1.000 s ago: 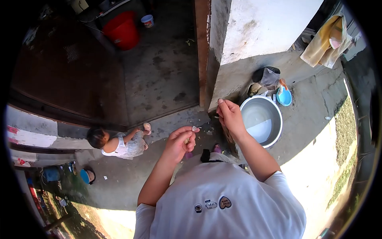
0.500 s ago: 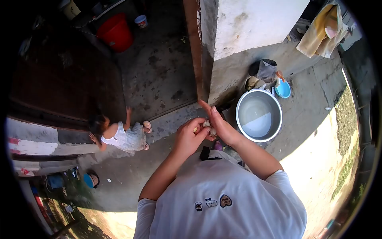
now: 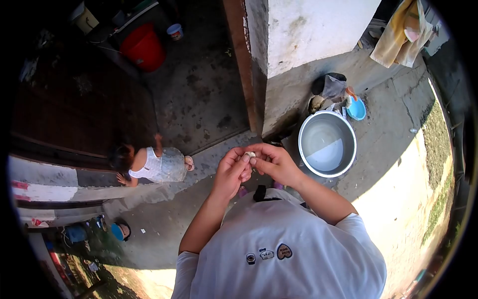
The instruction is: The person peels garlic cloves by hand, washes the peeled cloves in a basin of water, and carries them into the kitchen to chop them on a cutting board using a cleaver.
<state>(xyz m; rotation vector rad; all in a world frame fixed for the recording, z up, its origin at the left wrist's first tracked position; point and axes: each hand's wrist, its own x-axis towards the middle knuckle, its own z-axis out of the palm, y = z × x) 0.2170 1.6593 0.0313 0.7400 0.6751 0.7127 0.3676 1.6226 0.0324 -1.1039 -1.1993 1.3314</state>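
Observation:
In front of my chest, both hands meet around a small whitish piece (image 3: 251, 155), too small to name. My left hand (image 3: 232, 172) pinches it between thumb and fingers from the left. From the right, my right hand (image 3: 273, 162) grips the same piece, its thumb pressed near the left thumb. To the right of my hands stands a large metal basin (image 3: 327, 144) holding clear water. Whatever else lies inside the curled fingers is hidden.
A small person (image 3: 158, 165) in white leans at the doorway on the left. A red tub (image 3: 143, 46) and small bucket (image 3: 175, 32) stand inside. A blue bowl (image 3: 356, 108) sits behind the basin, and a towel (image 3: 402, 35) hangs at upper right.
My hands were apart, then came together, the right palm over the left; now both sets of fingertips pinch the small piece. The small person has bent toward the wall, one arm reaching out.

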